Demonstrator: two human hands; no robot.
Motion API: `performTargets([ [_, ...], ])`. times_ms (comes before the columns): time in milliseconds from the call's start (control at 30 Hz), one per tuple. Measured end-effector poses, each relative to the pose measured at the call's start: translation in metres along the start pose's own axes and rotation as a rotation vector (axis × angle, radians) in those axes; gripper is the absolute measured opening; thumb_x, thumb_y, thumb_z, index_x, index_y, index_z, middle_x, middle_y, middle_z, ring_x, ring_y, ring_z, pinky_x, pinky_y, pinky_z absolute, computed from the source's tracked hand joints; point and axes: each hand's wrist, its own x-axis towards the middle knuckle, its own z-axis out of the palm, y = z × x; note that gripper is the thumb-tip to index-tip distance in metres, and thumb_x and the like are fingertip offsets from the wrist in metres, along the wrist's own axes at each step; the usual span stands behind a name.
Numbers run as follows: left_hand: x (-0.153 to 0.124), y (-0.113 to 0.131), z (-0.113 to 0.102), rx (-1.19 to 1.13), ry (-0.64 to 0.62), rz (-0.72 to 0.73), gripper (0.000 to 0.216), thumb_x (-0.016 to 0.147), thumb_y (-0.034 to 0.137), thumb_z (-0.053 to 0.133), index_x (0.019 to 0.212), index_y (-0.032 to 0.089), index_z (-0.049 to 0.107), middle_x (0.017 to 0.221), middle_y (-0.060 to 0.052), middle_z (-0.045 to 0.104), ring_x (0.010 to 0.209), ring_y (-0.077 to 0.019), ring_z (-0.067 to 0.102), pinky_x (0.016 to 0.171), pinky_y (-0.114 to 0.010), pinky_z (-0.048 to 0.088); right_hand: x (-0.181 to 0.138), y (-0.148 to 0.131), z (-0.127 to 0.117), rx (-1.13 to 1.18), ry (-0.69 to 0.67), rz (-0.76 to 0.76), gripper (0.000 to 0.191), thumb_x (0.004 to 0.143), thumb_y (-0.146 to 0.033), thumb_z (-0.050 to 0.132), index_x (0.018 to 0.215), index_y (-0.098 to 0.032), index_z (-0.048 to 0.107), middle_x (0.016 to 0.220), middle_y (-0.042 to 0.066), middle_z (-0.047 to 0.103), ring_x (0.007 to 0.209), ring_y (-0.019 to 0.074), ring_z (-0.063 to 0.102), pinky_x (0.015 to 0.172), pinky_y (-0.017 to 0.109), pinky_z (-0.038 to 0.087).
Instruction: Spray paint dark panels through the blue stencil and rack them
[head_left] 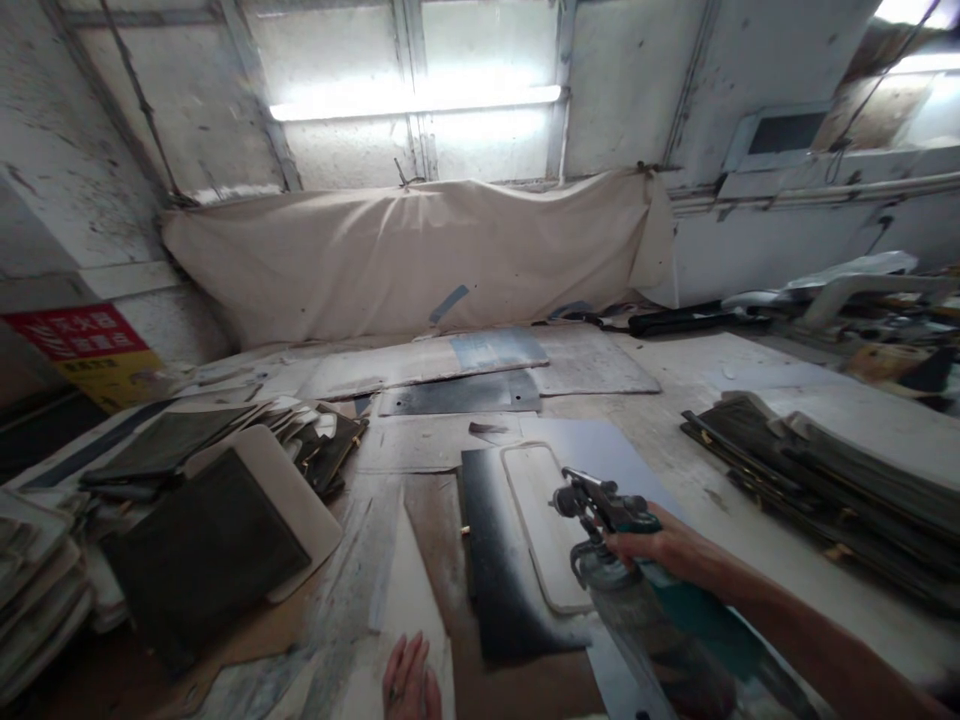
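Right hand closed around spray gun, nozzle over pale panel lying on dark sheet at bench centre. Left hand at lower edge, fingers extended, flat on bench beside dark sheet. Stack of dark panels left; second stack right, well apart from gun. Cloth drape covers wall behind. Red sign far left. Bare bench between stacks, around dark sheet.
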Motion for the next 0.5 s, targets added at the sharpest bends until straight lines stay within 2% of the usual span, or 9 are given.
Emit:
performTargets([
  [67,0.001,0.006,-0.004,0.012,0.018,0.028,0.025,0.078,0.021,0.048,0.098,0.019,0.063,0.095,-0.004,0.070,0.098,-0.0180,0.060,0.075,-0.030,0.053,-0.008,0.006,-0.004,0.003,-0.015,-0.003,0.014,0.066,-0.029,0.055,0.069,-0.016,0.056,0.056,-0.002,0.053,0.058,0.0145,0.049,0.059,0.027,0.037],
  [167,-0.001,0.019,-0.006,-0.001,0.051,-0.049,0.026,0.079,0.020,0.046,0.100,0.017,0.061,0.097,-0.005,0.069,0.104,-0.0179,0.057,0.078,-0.031,0.053,-0.020,0.014,-0.010,0.023,-0.063,-0.002,0.011,0.067,-0.026,0.055,0.070,-0.016,0.057,0.058,-0.002,0.053,0.058,0.0135,0.048,0.057,0.026,0.036],
  [333,-0.008,0.039,-0.007,-0.011,-0.051,-0.196,0.028,0.082,0.023,0.043,0.103,0.016,0.060,0.103,-0.005,0.066,0.107,-0.0184,0.054,0.081,-0.032,0.053,-0.038,0.034,-0.024,-0.021,-0.126,-0.014,0.013,0.068,-0.027,0.055,0.062,-0.015,0.056,0.054,-0.001,0.053,0.056,0.0138,0.047,0.056,0.027,0.034],
  [500,-0.011,0.054,-0.005,-0.035,-0.075,-0.226,0.029,0.083,0.023,0.042,0.105,0.015,0.058,0.105,-0.006,0.065,0.109,-0.0184,0.052,0.085,-0.034,0.051,-0.051,0.057,-0.039,0.019,-0.201,-0.011,0.017,0.068,-0.028,0.057,0.078,-0.014,0.059,0.059,-0.001,0.052,0.056,0.0134,0.046,0.054,0.027,0.035],
])
